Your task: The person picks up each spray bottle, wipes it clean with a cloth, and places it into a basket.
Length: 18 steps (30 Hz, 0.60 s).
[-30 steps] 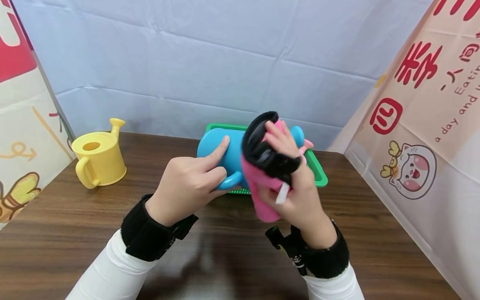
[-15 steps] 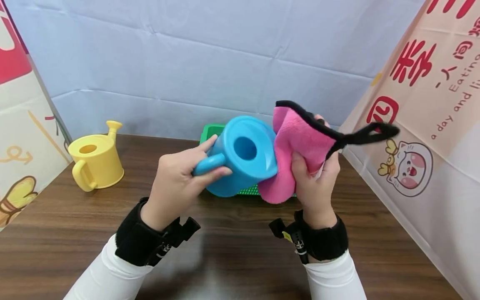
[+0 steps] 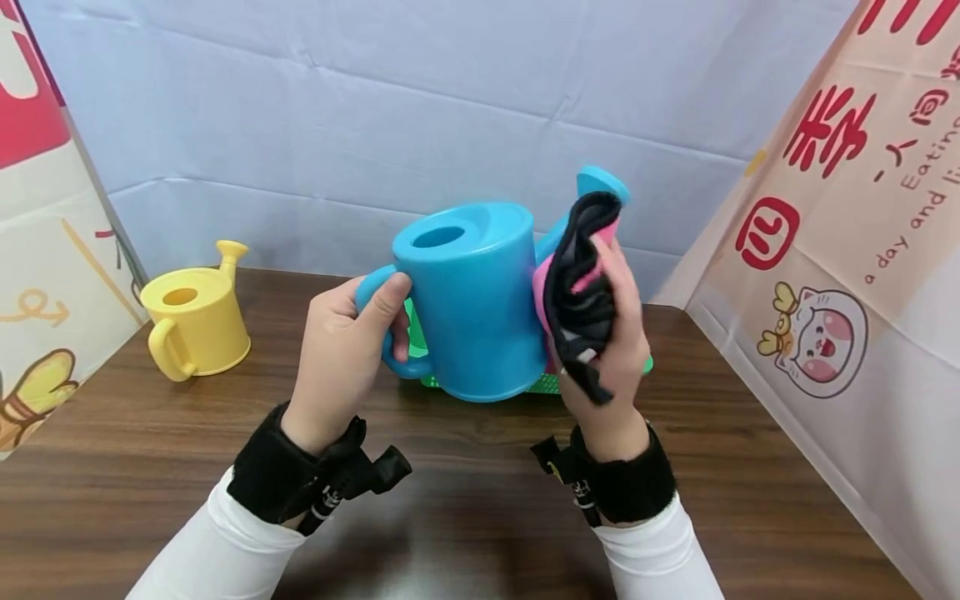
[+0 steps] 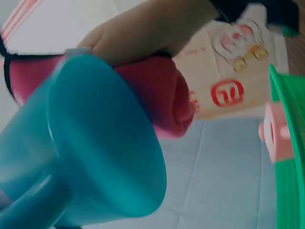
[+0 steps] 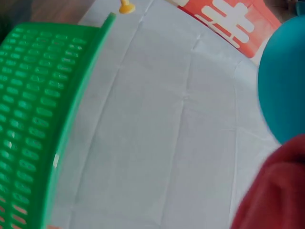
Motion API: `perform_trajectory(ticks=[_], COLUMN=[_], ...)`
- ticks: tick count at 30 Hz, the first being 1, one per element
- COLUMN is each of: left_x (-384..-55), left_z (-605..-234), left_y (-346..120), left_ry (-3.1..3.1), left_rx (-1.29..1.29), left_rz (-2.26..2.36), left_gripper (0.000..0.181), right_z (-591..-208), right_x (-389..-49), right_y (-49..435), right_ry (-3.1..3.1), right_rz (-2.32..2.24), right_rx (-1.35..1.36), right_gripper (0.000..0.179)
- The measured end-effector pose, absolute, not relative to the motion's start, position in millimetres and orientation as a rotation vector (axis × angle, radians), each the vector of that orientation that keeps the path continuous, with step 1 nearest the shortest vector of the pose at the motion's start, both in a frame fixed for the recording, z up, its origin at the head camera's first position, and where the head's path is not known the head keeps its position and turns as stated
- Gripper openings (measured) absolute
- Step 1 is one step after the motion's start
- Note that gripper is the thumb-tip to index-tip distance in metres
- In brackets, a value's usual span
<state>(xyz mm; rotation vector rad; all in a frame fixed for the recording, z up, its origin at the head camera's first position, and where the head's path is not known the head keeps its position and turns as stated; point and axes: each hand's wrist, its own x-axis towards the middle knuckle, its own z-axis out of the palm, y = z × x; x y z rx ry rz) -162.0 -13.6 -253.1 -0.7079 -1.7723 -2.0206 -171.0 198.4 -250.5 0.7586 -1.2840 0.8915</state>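
Round swings the blue watering can (image 3: 480, 317), nearly upright mid-frame, the left hand (image 3: 337, 342) gripping its handle (image 3: 408, 367)! Fingers of the right hand (image 3: 621, 354) bunch the pink cloth (image 3: 579, 304) against its right flank, now within reach.

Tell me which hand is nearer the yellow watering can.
Left. The left hand is to the right of the yellow watering can; the right hand, holding the pink cloth, is farther right.

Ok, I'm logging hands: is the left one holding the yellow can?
No, the left hand grips the blue can by its handle; the yellow can stands apart on the table.
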Motion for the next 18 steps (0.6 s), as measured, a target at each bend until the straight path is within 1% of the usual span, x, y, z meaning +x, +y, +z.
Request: perform_trajectory(ticks=[2,5,9,14,16,18], left_x=[-162,-161,-158,-155,-155,-155], left_z=[-254,-254,-253,-253,-253,-253], left_y=[-12,-11,-13,-12,-11,-11], left_ry=[-1.762,-1.788,-1.87,-1.916,-1.911,-1.891], left_rx=[-0.731,-0.736,-0.763,-0.85,-0.857,-0.833], left_rz=[-1.99,-1.932,-1.87,-1.884,-1.89,-1.881], left_gripper=[0.043,0.044,0.045,0.043,0.043,0.043], right_z=[-253,-256,-253,-245,-245,-247], right_x=[-174,-179,-180,-178,-178,-178], right_y=[202,208,212,217,216,213], right_ry=[-1.398,-1.47,-1.413,-1.298,-1.282,-1.305], right_rz=[0.864,0.874,0.891,0.89,0.881,0.869], right_rx=[0.798,0.767,0.661,0.531,0.538,0.604], right_gripper=[0.044,0.042,0.038,0.038,0.039,0.042])
